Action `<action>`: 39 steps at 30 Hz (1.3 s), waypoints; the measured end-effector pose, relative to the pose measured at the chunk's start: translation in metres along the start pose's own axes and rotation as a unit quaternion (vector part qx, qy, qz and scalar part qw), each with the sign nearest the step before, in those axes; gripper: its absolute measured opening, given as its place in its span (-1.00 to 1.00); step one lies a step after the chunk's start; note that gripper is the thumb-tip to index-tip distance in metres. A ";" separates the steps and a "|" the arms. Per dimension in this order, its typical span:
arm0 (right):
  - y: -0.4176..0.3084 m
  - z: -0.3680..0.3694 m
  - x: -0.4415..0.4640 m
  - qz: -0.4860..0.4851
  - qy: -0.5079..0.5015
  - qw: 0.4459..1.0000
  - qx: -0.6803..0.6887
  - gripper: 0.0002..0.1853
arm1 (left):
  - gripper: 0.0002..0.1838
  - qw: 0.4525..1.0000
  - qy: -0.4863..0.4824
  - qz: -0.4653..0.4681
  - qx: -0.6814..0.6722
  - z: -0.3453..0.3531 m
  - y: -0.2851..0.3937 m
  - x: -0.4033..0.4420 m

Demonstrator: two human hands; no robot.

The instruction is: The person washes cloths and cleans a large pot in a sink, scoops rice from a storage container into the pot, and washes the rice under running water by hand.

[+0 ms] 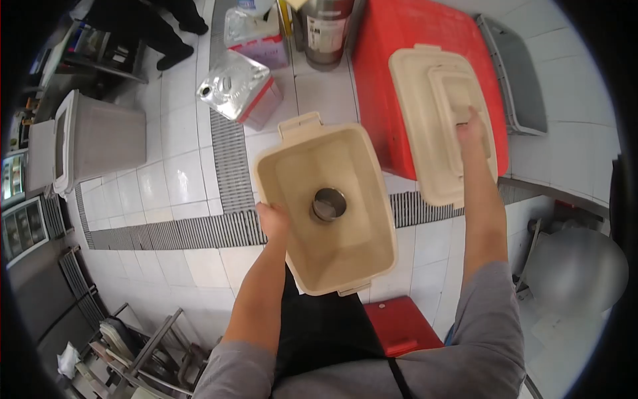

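My left hand [272, 221] is closed on the left rim of a beige rectangular plastic bin [355, 173], which is open at the top and held in front of my body. Inside, near the middle of its floor, sits a round metal cup [329, 204]. To the right, my right hand [470, 128] grips the recessed handle of a beige lid [412, 106]. The lid lies over or against the front of a large red container [379, 60]; whether it touches cannot be told. My right fingers are partly hidden in the handle recess.
Metal tins [246, 86] stand on the tiled floor ahead, beside a steel cylinder [325, 36]. A grey bin [109, 136] is at left, a grey crate [515, 76] at right. Drain grating [166, 231] crosses the floor. A red box [402, 322] is near my legs. Another person's legs [143, 30] show far left.
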State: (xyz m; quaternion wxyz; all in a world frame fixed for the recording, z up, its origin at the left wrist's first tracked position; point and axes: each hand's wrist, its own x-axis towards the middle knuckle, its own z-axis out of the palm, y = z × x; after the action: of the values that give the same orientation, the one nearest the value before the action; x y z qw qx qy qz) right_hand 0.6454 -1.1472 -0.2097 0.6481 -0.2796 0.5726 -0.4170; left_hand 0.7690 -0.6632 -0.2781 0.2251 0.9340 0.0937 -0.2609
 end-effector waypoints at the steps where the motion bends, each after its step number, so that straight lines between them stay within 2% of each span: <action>1: 0.006 0.005 -0.013 -0.093 0.014 0.993 -0.065 -0.79 | -0.53 0.999 0.012 -0.002 0.036 -0.004 0.005 -0.004; 3: 0.027 0.001 -0.051 -0.276 0.034 0.941 -0.193 -0.76 | -0.59 0.997 0.040 0.017 0.070 0.001 0.003 -0.003; 4: 0.046 -0.010 -0.092 -0.332 -0.091 0.903 -0.257 -0.77 | -0.59 0.995 0.059 0.037 0.065 0.005 0.000 -0.001; 5: 0.079 -0.022 -0.137 -0.344 -0.133 0.874 -0.315 -0.80 | -0.59 0.994 0.078 0.054 0.063 0.006 -0.004 0.001; 6: 0.135 -0.045 -0.167 -0.200 -0.209 0.926 -0.244 -0.76 | -0.59 0.994 0.078 0.048 0.064 0.005 -0.004 0.000; 7: 0.190 -0.067 -0.197 -0.045 -0.245 0.952 -0.179 -0.72 | -0.59 0.994 0.081 0.045 0.065 0.005 0.000 0.000; 8: 0.240 -0.088 -0.231 0.122 -0.201 0.938 -0.255 -0.61 | -0.59 0.993 0.083 0.044 0.069 0.005 0.000 0.000; 9: 0.307 -0.117 -0.237 0.246 -0.139 0.902 -0.327 -0.43 | -0.59 0.992 0.089 0.051 0.073 0.006 -0.005 0.002; 10: 0.318 -0.122 -0.256 0.366 -0.059 0.907 -0.201 -0.33 | -0.59 0.991 0.096 0.060 0.074 0.009 -0.010 0.003; 12: 0.345 -0.116 -0.266 0.460 0.055 0.883 -0.073 -0.19 | -0.60 0.991 0.095 0.065 0.069 0.013 -0.011 0.007; 14: 0.381 -0.106 -0.265 0.440 0.123 0.885 -0.085 -0.13 | -0.60 0.993 0.080 0.050 0.064 0.009 -0.008 0.006; 17: 0.407 -0.084 -0.258 0.232 0.121 0.936 -0.234 -0.05 | -0.61 0.992 0.087 0.066 0.063 0.013 -0.018 0.008; 20: 0.372 -0.039 -0.244 0.312 0.206 0.909 -0.185 -0.13 | -0.63 0.992 0.085 0.078 0.042 0.010 -0.011 0.005; 23: 0.395 -0.083 -0.228 0.244 0.107 0.936 -0.229 -0.15 | -0.62 0.988 0.093 0.110 0.051 0.011 -0.016 0.007; 26: 0.383 -0.120 -0.260 0.117 0.126 0.917 -0.360 -0.15 | -0.63 0.990 0.092 0.100 0.039 0.014 -0.021 0.010; 27: 0.373 -0.120 -0.271 0.119 0.150 0.858 -0.476 -0.12 | -0.63 0.991 0.088 0.090 0.044 0.013 -0.021 0.009; 29: 0.343 -0.107 -0.295 0.121 0.191 0.697 -0.680 -0.06 | -0.63 0.993 0.079 0.073 0.057 0.011 -0.017 0.007; 31: 0.355 -0.082 -0.284 0.148 0.265 0.666 -0.681 -0.12 | -0.64 0.994 0.078 0.072 0.038 0.010 -0.013 0.006; 33: 0.385 -0.049 -0.253 0.235 0.310 0.634 -0.668 -0.15 | -0.64 0.994 0.081 0.068 0.038 0.011 -0.011 0.006; 34: 0.406 -0.031 -0.235 0.308 0.319 0.616 -0.651 -0.15 | -0.64 0.993 0.083 0.067 0.047 0.011 -0.012 0.006; 36: 0.379 0.021 -0.224 0.400 0.185 0.701 -0.561 -0.21 | -0.64 0.991 0.091 0.080 0.058 0.013 -0.014 0.008; 39: 0.392 0.046 -0.225 0.395 0.163 0.788 -0.443 -0.25 | -0.64 0.987 0.097 0.108 0.063 0.010 -0.015 0.008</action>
State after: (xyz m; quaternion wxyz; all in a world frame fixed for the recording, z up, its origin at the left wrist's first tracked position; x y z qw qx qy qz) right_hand 0.7774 -0.7641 -0.4155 0.4587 -0.2132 0.8520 0.1354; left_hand 0.7670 -0.6539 -0.2956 0.1826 0.9720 -0.0033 -0.1482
